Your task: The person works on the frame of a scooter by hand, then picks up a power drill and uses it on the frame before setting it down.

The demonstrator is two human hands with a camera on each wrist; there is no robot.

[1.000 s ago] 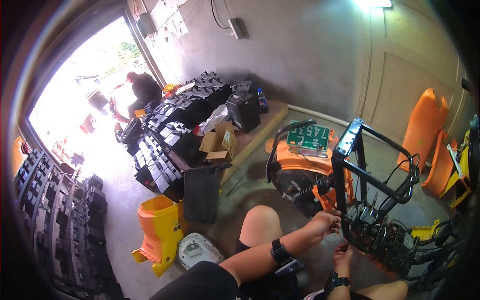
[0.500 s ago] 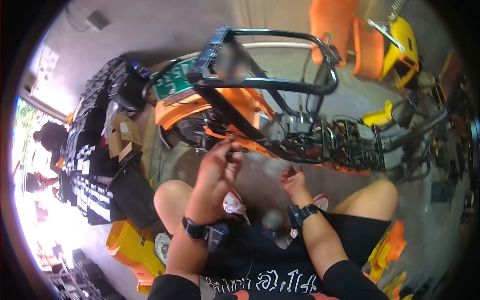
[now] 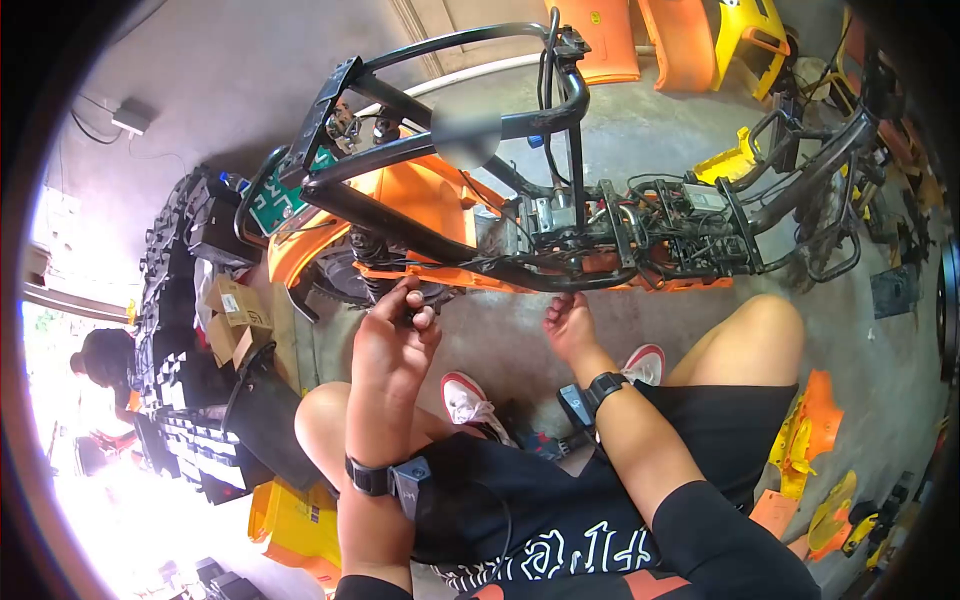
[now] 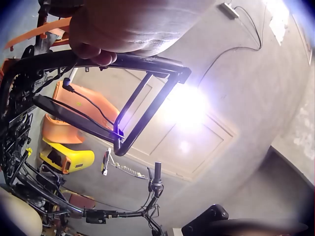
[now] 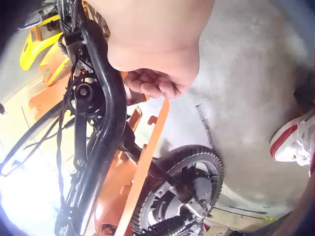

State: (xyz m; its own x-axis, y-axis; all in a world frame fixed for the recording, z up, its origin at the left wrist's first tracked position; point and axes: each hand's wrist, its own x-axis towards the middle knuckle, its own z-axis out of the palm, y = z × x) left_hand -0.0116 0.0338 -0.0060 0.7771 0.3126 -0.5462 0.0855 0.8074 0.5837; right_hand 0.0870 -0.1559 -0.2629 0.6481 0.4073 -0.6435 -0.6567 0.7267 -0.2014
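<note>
Low beside the stripped black tubular scooter frame (image 3: pixel 560 270) lying on the concrete floor (image 3: pixel 500 350), the left hand (image 3: pixel 392 345) pinches a small dark part (image 3: pixel 410 318), while the right hand (image 3: pixel 568 325), fingers curled, touches the thin orange plastic trim strip (image 5: pixel 145 167).

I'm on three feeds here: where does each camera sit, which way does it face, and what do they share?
Head: on the person's head, looking down at the stripped scooter frame; shows left hand, right hand, both forearms and knees.
Left wrist: under the left hand, looking up past the frame at a door; shows curled fingers.
Right wrist: by the right hand, facing the rear wheel and floor; shows the hand and a shoe.
Shared: all three show the black frame tubing.
</note>
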